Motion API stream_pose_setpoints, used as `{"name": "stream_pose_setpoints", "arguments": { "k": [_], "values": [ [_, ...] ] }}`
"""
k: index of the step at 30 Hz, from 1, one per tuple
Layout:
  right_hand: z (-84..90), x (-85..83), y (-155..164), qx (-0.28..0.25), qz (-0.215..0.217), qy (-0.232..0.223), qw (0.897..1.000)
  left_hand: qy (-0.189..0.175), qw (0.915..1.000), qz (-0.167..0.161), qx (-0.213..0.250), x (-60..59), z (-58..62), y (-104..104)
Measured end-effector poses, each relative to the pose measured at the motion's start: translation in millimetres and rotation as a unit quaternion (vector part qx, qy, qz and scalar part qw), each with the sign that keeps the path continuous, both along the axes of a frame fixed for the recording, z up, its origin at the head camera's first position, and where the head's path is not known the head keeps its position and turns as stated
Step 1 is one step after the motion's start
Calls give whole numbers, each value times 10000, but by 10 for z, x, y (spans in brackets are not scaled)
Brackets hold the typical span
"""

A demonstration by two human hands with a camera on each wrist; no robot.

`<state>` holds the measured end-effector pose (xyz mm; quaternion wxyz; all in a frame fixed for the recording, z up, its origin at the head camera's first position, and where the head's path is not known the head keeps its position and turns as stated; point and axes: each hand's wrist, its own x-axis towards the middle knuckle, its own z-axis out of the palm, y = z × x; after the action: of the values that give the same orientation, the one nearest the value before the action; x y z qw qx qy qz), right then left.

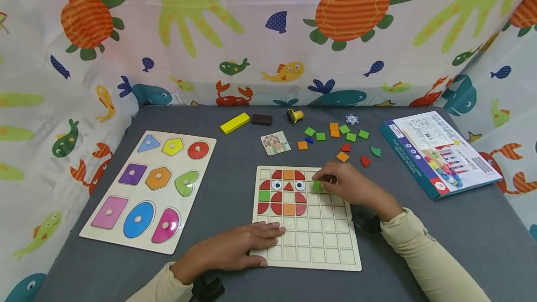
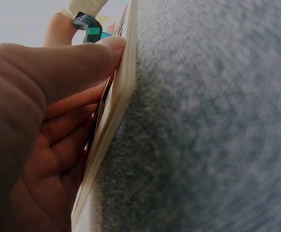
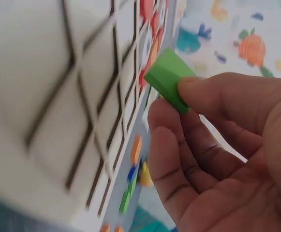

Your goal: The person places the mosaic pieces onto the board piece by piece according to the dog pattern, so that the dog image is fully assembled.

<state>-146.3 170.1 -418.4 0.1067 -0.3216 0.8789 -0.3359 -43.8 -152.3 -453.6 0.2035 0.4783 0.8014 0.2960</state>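
My right hand (image 1: 352,184) pinches a green square tile (image 3: 168,72) between thumb and fingers, close over the upper middle of a wooden grid board (image 1: 316,240). Red, orange and green pieces and two eye tiles (image 1: 276,185) fill cells at the board's upper left, with a red triangle (image 1: 288,186) between the eyes. A green square (image 1: 264,195) sits in the left column among red pieces. My left hand (image 1: 241,247) rests flat on the board's lower left corner, fingers extended over the grid. In the left wrist view its thumb (image 2: 89,60) lies along the board's edge.
Loose green, orange, red and blue pieces (image 1: 320,136) are scattered behind the board, near a small picture card (image 1: 275,143). A knobbed shape puzzle (image 1: 157,206) lies left, a box (image 1: 440,153) right. Yellow (image 1: 235,123) and dark brown (image 1: 262,119) blocks lie at the back.
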Motion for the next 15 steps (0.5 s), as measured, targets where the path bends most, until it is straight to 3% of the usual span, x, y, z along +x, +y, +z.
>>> {"name": "stream_pose_setpoints", "arguments": {
  "k": [4, 11, 15],
  "values": [
    [10, 126, -127, -72, 336, -229, 9991, 1, 10000, 19, 80, -12, 3, 0],
    [-50, 325, -366, -175, 873, -596, 9942, 589, 9981, 136, -97, -45, 12, -68],
    [-91, 402, -490, -234, 1192, -767, 9896, 496, 9986, 144, -119, -50, 2, -82]
  ]
}}
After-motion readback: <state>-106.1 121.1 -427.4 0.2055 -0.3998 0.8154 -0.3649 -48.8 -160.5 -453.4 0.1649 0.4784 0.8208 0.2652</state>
